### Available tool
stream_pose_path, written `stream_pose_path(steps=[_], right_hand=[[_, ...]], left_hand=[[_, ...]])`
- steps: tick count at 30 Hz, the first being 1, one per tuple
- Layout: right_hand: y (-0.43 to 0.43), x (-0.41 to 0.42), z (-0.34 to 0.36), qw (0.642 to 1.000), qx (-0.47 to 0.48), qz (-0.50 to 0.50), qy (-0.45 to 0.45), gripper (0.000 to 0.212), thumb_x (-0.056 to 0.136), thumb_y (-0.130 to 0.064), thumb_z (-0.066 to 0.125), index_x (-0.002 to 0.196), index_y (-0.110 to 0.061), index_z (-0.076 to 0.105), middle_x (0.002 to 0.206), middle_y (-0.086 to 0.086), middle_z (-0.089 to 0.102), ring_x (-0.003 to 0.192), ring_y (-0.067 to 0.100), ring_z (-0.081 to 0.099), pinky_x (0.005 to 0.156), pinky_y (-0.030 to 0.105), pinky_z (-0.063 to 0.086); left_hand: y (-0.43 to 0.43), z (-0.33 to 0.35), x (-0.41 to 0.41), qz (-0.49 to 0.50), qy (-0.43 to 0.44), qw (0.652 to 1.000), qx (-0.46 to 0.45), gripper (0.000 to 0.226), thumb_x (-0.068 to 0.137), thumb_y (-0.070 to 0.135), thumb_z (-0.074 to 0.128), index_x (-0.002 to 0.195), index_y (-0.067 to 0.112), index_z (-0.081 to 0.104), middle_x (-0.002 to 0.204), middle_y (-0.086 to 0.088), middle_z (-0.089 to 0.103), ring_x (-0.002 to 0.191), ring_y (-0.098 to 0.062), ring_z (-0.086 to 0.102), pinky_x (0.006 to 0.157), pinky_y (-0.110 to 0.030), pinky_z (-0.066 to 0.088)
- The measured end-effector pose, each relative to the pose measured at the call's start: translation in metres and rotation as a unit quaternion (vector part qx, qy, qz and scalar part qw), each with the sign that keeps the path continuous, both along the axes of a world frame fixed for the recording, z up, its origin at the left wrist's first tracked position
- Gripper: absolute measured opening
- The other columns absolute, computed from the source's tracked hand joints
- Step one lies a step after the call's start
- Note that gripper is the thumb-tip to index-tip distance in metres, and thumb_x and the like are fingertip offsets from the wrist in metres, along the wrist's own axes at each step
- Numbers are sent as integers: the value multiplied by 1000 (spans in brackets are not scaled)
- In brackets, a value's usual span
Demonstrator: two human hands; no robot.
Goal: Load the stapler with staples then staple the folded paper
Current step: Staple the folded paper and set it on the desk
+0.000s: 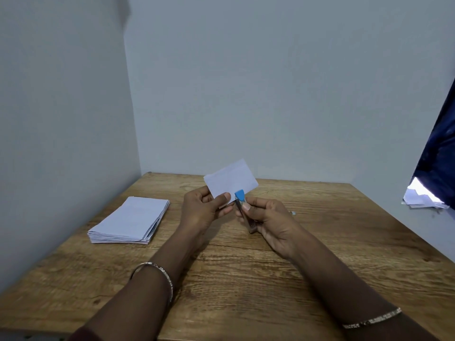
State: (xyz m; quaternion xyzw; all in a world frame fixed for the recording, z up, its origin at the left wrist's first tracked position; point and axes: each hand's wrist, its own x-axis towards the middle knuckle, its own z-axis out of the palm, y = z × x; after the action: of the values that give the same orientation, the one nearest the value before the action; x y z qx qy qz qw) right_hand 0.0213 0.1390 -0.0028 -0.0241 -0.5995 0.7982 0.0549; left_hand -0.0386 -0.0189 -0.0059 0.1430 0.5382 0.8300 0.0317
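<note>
My left hand [204, 210] pinches a small folded white paper [232, 180] by its lower edge and holds it above the wooden table [246, 267]. My right hand [268, 217] grips a small stapler [242, 205] with a blue tip and a dark metal body. The stapler's blue end sits against the paper's lower right corner. Whether the paper lies inside the stapler's jaws is hard to tell.
A stack of folded white papers [130, 220] lies on the table at the left, near the wall. A tiny pale object [293, 213] sits on the table right of my right hand. Dark blue cloth [438, 156] and loose white papers [422, 200] show at the right edge.
</note>
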Motion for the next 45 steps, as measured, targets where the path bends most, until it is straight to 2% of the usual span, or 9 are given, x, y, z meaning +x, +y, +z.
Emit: stream_pose_path(steps=[4, 7, 10, 18, 23, 27, 32, 36, 45], right_hand=[[0, -1, -1, 1000, -9, -9, -8, 23, 93, 5, 64, 115, 7, 71, 95, 15, 75, 79, 16, 70, 82, 31, 57], [1, -2, -3, 1000, -2, -18, -7, 18, 93, 5, 65, 109, 5, 73, 87, 13, 76, 73, 15, 70, 81, 31, 58], [-1, -2, -6, 999, 10, -34, -1, 13, 94, 4, 64, 100, 0, 75, 80, 10, 75, 70, 14, 68, 75, 29, 58], [-12, -5, -7, 994, 26, -104, -10, 12, 93, 5, 65, 92, 0, 75, 82, 20, 68, 67, 19, 60, 63, 30, 50], [-6, -5, -8, 998, 4, -58, -15, 14, 94, 6, 62, 103, 5, 73, 88, 19, 69, 73, 19, 63, 72, 29, 53], [-3, -5, -6, 999, -25, -3, -22, 17, 96, 4, 59, 103, 2, 74, 79, 8, 72, 72, 13, 66, 66, 21, 55], [-2, -7, -4, 999, -39, -15, -23, 20, 97, 5, 57, 110, 6, 71, 86, 10, 76, 78, 14, 73, 81, 29, 55], [-1, -6, -4, 999, -36, -16, -20, 21, 98, 3, 58, 115, 7, 70, 92, 11, 75, 79, 13, 73, 70, 22, 57], [1, -6, -7, 1000, -23, -14, -5, 21, 96, -1, 62, 113, 7, 71, 89, 12, 76, 83, 16, 71, 87, 30, 54]], left_hand=[[1, 0, 0, -4, -3, 1000, 1, 17, 84, -3, 74, 98, 7, 72, 90, -9, 81, 83, -25, 79, 64, -24, 61], [3, -2, -1, -9, -7, 1000, 5, 17, 84, -3, 74, 98, 7, 72, 91, -9, 81, 83, -26, 79, 65, -25, 61], [4, -4, -1, -13, -6, 1000, 2, 17, 84, -2, 75, 99, 5, 72, 92, -10, 81, 86, -28, 78, 67, -26, 62], [4, -6, -1, -19, -7, 1000, -5, 15, 83, -2, 76, 95, 7, 73, 92, -10, 81, 88, -27, 78, 68, -27, 62], [4, -6, 0, -11, -20, 1000, 5, 15, 84, -4, 74, 96, 5, 72, 91, -8, 81, 86, -27, 78, 68, -26, 62], [4, -2, 0, 5, -31, 999, 25, 17, 86, -6, 71, 101, 1, 70, 92, -9, 81, 84, -27, 79, 66, -25, 61], [2, -1, -2, 19, -33, 999, 27, 17, 87, -7, 69, 102, 2, 70, 96, -10, 80, 85, -29, 78, 65, -26, 61], [1, -3, -3, 15, -20, 1000, 19, 18, 88, -5, 69, 103, 2, 70, 95, -9, 80, 86, -28, 78, 66, -25, 61], [3, -2, -1, 16, 17, 1000, -13, 19, 88, -4, 68, 99, 10, 70, 90, -4, 81, 84, -28, 78, 67, -26, 61]])
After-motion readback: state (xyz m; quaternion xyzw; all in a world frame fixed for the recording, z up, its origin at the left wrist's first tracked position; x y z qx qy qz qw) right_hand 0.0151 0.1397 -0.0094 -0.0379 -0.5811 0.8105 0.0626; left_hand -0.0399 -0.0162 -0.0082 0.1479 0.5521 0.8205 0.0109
